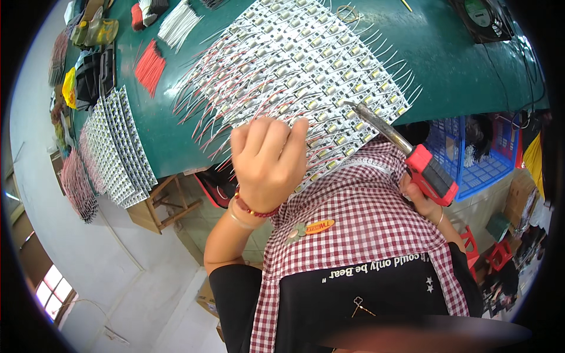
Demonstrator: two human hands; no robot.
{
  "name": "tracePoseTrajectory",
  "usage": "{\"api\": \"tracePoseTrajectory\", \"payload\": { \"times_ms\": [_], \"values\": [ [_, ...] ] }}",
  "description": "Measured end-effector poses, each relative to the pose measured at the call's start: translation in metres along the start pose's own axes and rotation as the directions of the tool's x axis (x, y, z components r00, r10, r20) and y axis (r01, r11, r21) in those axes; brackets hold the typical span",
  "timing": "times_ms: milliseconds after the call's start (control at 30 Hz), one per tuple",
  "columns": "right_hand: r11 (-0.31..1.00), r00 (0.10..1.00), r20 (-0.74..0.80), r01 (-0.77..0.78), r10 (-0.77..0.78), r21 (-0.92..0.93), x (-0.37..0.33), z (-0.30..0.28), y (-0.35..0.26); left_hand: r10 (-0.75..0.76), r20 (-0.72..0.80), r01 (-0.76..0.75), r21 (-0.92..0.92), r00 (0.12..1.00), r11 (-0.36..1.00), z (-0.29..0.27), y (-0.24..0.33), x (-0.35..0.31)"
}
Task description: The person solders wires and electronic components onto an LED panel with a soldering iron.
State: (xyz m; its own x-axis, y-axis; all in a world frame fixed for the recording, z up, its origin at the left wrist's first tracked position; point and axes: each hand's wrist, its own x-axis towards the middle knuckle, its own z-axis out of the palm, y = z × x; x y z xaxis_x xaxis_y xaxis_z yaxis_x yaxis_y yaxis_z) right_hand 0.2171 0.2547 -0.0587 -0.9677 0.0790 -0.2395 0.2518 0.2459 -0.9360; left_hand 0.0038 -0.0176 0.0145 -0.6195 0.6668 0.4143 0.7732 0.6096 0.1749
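Observation:
A large sheet of white circuit boards point(329, 65), set with rows of small yellowish parts, lies on the green table in front of me. Red and white wires bristle from its left side, and white wire ends stick out on the right. My left hand point(262, 156) is over the sheet's near left part, its fingers curled and closed; whatever is between the fingertips is hidden. Beside my body, my right hand point(422, 203) is wrapped round the red and black handle of a soldering iron point(432, 175). The iron's metal tip points over the boards' right part.
Bundles of red wires point(151, 67) and white wires point(178, 26) lie on the green table point(170, 126). More wired board sheets point(120, 147) overlap at the left edge. A black device point(482, 20) stands far right. Below it is a blue plastic crate point(485, 173); a wooden stool point(168, 203) stands left.

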Motion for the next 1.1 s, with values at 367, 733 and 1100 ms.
{"api": "tracePoseTrajectory", "payload": {
  "times_ms": [367, 733, 1100],
  "values": [
    [0.999, 0.999, 0.016, 0.044, -0.044, -0.023, 0.001, 0.008, 0.011, 0.037, 0.002, -0.036, -0.103, 0.999, 0.994, 0.048, 0.004, -0.008],
    [0.984, 0.985, -0.059, 0.157, -0.162, -0.08, 0.011, 0.013, -0.001, 0.078, 0.001, -0.078, -0.08, 0.997, 0.994, 0.051, 0.004, -0.006],
    [0.997, 0.997, 0.007, 0.074, -0.073, -0.037, 0.005, 0.007, 0.003, 0.047, -0.012, -0.048, -0.091, 0.999, 0.995, 0.05, 0.006, -0.007]
  ]
}}
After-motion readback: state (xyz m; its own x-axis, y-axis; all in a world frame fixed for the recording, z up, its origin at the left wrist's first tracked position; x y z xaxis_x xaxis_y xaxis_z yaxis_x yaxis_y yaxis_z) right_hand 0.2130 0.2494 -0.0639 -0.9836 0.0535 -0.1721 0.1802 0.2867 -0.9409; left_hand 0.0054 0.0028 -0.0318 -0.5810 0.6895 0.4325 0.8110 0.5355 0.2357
